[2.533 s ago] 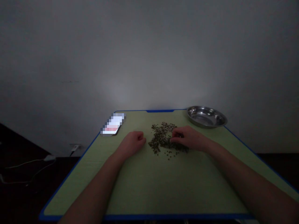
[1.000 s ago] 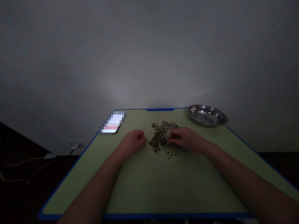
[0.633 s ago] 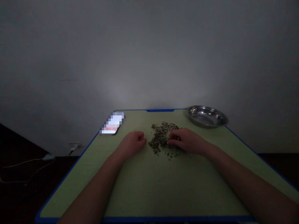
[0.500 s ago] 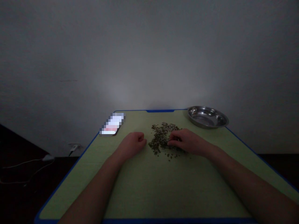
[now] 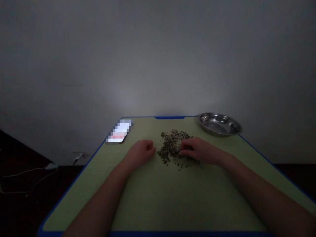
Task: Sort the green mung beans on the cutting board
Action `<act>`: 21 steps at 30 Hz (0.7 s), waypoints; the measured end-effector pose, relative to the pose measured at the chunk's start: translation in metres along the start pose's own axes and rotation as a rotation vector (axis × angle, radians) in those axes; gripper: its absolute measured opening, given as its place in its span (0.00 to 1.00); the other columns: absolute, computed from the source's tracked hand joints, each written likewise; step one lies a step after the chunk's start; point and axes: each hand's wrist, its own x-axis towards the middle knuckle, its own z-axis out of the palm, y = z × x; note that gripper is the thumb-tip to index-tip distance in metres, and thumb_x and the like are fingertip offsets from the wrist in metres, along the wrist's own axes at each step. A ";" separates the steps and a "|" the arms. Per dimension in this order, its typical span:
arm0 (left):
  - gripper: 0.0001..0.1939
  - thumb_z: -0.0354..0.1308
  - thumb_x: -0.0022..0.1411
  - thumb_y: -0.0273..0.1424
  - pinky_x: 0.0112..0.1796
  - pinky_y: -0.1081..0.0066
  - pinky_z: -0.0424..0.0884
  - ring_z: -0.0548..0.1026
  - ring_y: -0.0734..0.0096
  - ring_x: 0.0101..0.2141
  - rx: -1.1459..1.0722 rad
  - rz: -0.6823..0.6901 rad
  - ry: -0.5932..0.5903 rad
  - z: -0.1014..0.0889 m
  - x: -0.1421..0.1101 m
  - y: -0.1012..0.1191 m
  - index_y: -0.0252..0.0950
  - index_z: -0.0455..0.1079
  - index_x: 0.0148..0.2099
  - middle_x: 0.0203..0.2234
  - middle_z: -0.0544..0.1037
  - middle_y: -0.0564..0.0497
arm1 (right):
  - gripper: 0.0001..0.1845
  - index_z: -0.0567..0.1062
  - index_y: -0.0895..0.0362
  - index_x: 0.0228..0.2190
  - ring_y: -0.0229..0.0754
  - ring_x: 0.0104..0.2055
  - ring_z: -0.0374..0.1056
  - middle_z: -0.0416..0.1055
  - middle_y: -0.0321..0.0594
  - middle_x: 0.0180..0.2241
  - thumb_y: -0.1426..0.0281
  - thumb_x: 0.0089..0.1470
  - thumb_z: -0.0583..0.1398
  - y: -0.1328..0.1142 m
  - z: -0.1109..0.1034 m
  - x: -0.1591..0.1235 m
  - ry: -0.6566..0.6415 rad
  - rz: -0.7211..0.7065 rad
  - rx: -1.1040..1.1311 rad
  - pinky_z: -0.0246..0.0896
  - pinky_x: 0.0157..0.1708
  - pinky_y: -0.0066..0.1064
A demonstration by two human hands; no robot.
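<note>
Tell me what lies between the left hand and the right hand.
In the head view, a scatter of small dark pieces lies on the green tabletop between the left hand and the right hand, partly hidden by the latter.

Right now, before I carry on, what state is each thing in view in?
Left hand: loosely fisted, just apart from the pieces.
Right hand: fingers curled at the pieces; whether it grips any, cannot tell.
Small dark pieces: loose, spread unevenly.
Metal bowl: upright, uncovered.
Phone-like device: lying flat, screen lit, content pixelated.
Plug: apparently in the wall socket.
</note>
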 end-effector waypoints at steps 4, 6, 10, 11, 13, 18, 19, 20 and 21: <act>0.13 0.48 0.52 0.34 0.23 0.70 0.46 0.56 0.76 0.20 0.003 0.001 -0.007 0.000 0.000 0.000 0.37 0.50 0.20 0.14 0.55 0.58 | 0.09 0.71 0.57 0.26 0.35 0.24 0.59 0.67 0.33 0.22 0.65 0.55 0.59 0.000 0.002 0.000 0.000 -0.014 0.007 0.51 0.25 0.26; 0.13 0.48 0.52 0.34 0.23 0.70 0.46 0.56 0.76 0.20 0.002 0.003 0.001 0.000 0.000 -0.001 0.37 0.51 0.20 0.14 0.55 0.58 | 0.09 0.71 0.57 0.26 0.35 0.24 0.60 0.67 0.33 0.22 0.65 0.55 0.59 -0.001 0.001 0.000 0.002 -0.016 0.012 0.51 0.26 0.27; 0.13 0.48 0.53 0.34 0.23 0.70 0.47 0.56 0.76 0.20 -0.008 0.014 0.009 0.000 -0.001 -0.001 0.37 0.51 0.20 0.15 0.56 0.58 | 0.10 0.71 0.57 0.26 0.35 0.24 0.59 0.67 0.33 0.22 0.65 0.55 0.59 -0.002 0.001 0.000 0.000 -0.012 0.024 0.51 0.25 0.26; 0.13 0.48 0.53 0.34 0.23 0.71 0.47 0.56 0.76 0.20 -0.010 0.017 0.009 0.000 -0.001 -0.002 0.37 0.51 0.20 0.15 0.56 0.58 | 0.10 0.71 0.57 0.26 0.35 0.24 0.59 0.66 0.33 0.22 0.65 0.55 0.59 -0.002 0.001 0.000 -0.004 -0.014 0.026 0.51 0.25 0.26; 0.13 0.48 0.53 0.34 0.23 0.71 0.47 0.57 0.76 0.20 -0.011 0.021 0.005 0.001 0.000 -0.002 0.37 0.51 0.20 0.15 0.56 0.58 | 0.10 0.70 0.56 0.26 0.35 0.24 0.59 0.66 0.32 0.22 0.65 0.55 0.59 -0.001 0.002 0.001 -0.014 -0.021 0.028 0.51 0.25 0.26; 0.12 0.47 0.53 0.34 0.23 0.71 0.47 0.56 0.76 0.20 -0.003 0.008 0.009 0.002 0.001 -0.003 0.37 0.51 0.20 0.15 0.55 0.58 | 0.10 0.70 0.56 0.26 0.34 0.24 0.59 0.66 0.32 0.22 0.64 0.55 0.59 0.000 0.003 0.001 -0.012 -0.031 0.022 0.51 0.25 0.26; 0.13 0.47 0.53 0.34 0.23 0.71 0.47 0.56 0.76 0.20 -0.002 0.006 0.007 0.002 0.000 -0.002 0.37 0.51 0.20 0.15 0.55 0.58 | 0.10 0.70 0.56 0.26 0.34 0.24 0.59 0.66 0.32 0.22 0.65 0.55 0.59 -0.001 0.003 0.001 -0.014 -0.031 0.021 0.51 0.25 0.26; 0.13 0.47 0.53 0.34 0.23 0.70 0.47 0.56 0.76 0.20 -0.003 0.006 0.002 0.002 0.000 -0.002 0.37 0.51 0.20 0.15 0.55 0.58 | 0.10 0.70 0.56 0.26 0.34 0.25 0.59 0.66 0.32 0.22 0.65 0.55 0.59 -0.002 0.003 0.001 -0.015 -0.030 0.020 0.51 0.26 0.26; 0.13 0.48 0.53 0.34 0.23 0.70 0.47 0.57 0.76 0.20 -0.004 0.005 -0.002 0.001 0.000 -0.002 0.37 0.51 0.20 0.15 0.56 0.58 | 0.09 0.70 0.56 0.26 0.35 0.25 0.59 0.66 0.32 0.22 0.65 0.55 0.59 -0.003 0.003 0.000 -0.017 -0.026 0.017 0.50 0.26 0.27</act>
